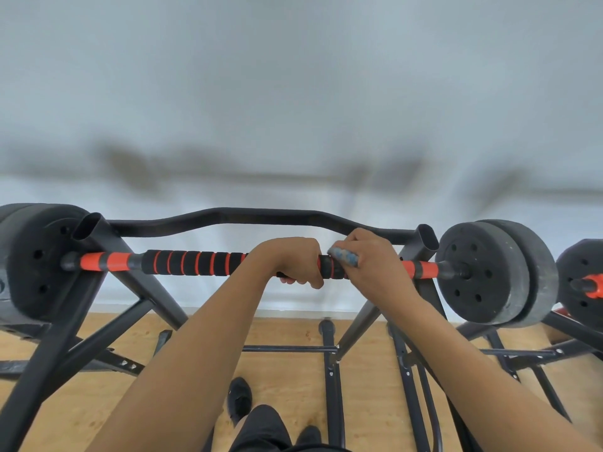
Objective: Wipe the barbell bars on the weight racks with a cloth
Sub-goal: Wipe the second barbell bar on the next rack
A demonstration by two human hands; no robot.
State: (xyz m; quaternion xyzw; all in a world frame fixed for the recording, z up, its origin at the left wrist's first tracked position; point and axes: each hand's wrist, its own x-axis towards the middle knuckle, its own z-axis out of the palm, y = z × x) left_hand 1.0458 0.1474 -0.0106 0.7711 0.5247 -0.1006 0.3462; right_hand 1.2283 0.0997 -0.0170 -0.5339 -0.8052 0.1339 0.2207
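A barbell bar (192, 263) with black foam grip and orange rings lies across a black weight rack (130, 259), with black plates at the left (36, 262) and right (489, 272) ends. My left hand (293, 262) grips the bar near its middle, fingers curled round it. Just to its right, my right hand (372, 265) holds a blue-and-white cloth (344, 256) pressed around the bar. Most of the cloth is hidden under the fingers.
A curved black bar (261, 218) sits behind, along the rack top. A second barbell's plate and orange end (587, 285) show at the far right. Rack legs and crossbars (329, 350) stand on the wooden floor; my shoe (239, 399) is below. A pale wall lies ahead.
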